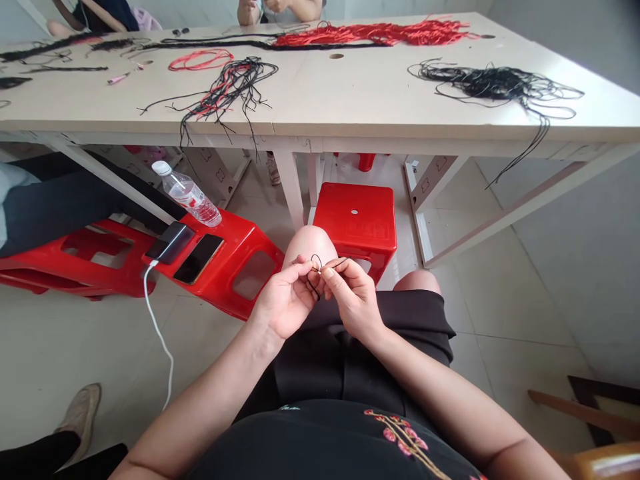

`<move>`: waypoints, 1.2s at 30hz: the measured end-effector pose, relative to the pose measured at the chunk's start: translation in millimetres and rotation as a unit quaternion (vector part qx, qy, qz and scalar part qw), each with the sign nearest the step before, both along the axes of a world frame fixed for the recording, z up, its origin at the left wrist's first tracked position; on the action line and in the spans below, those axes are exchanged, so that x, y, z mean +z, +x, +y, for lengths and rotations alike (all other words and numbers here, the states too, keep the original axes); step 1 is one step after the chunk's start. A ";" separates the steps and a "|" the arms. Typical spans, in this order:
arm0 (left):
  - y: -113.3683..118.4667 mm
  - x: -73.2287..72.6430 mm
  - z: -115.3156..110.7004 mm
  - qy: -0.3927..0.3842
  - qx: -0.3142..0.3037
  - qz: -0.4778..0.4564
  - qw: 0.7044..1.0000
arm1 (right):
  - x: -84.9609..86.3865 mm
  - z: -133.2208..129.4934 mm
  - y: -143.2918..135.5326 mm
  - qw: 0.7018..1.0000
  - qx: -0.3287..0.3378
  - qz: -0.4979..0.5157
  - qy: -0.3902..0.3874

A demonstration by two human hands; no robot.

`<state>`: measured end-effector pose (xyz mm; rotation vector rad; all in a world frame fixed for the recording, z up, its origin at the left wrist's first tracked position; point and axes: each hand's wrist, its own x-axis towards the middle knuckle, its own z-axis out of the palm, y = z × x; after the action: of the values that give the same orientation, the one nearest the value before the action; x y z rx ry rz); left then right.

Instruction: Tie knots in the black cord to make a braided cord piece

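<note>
Above my lap, my left hand point(287, 293) and my right hand point(355, 293) meet with their fingertips nearly touching. Both are closed in a pinch on a thin black cord point(313, 288). A small loop of the cord rises between the fingers, and another bit hangs below by the left palm. One end sticks out past the right fingers. Something tiny and pale shows at the right fingertips, too small to make out.
Ahead stands a long table point(340, 100) with black cords point(490, 83), a mixed bundle point(230, 87) and red cords point(380, 32). A red stool point(355, 213) stands before me. Left, another stool point(235, 233) bears a bottle point(190, 197), phone point(199, 259) and cabled device point(171, 241). People sit nearby.
</note>
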<state>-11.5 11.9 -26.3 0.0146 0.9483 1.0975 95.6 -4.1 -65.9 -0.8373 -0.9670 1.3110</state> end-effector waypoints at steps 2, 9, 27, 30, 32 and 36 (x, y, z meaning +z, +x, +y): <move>-1.1 -1.2 -1.2 0.010 -0.006 0.008 1.000 | -0.8 -0.3 -1.0 1.000 0.009 0.020 0.006; -10.3 -11.6 -7.4 0.194 -0.001 0.184 0.964 | -17.6 0.6 12.7 0.982 0.081 0.114 -0.130; -15.1 20.6 -20.0 0.325 -0.003 0.380 0.866 | -20.1 -3.1 -12.5 0.861 -0.085 -0.368 0.342; -16.1 19.6 -20.1 0.290 -0.032 0.347 0.891 | -11.6 7.9 -4.7 0.867 -0.150 -0.340 0.331; -17.7 18.9 -18.9 0.268 -0.046 0.328 0.905 | -7.1 14.2 0.4 0.906 -0.103 -0.287 0.293; -23.6 19.0 -11.4 0.231 -0.041 0.316 0.919 | -9.4 14.1 9.4 0.985 0.066 -0.140 0.075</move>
<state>-35.0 0.5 -7.2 0.8342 1.2183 1.2400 105.0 10.0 -75.4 -0.8665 -1.3462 1.2342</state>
